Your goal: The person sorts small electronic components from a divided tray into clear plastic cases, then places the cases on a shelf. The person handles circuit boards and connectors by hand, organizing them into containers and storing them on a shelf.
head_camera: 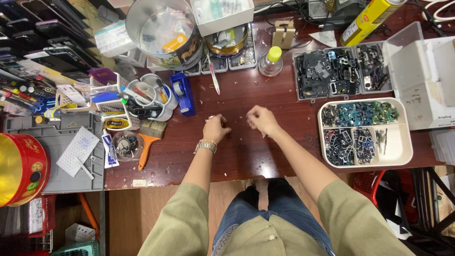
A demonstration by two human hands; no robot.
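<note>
Head view: both hands rest on the dark red-brown wooden counter [246, 151], near its middle. Left hand [216, 128], silver metal wristwatch [206, 145] on the wrist, fingers curled in; a small pale bit shows at the fingertips, too small to tell what it is. Right hand [262, 120] just right of the left hand, apart from it, also curled into a loose fist; cannot tell whether it pinches anything. Pale crumbs and scraps lie scattered on the counter around both hands.

Relative to the hands: blue plastic tape dispenser [183, 93] up-left, near. Small clear bottle with yellow cap [271, 61] above. White oval plastic tray [404, 142] with compartments of small dark and blue-green parts to the right, well apart. Grey compartment box of black metal parts [341, 71] up-right. Orange-handled brush [147, 142] to the left. Grey work mat [57, 142] far left, red-and-gold round tin [21, 168] beyond it. Big round metal tin [163, 31] up-left.
</note>
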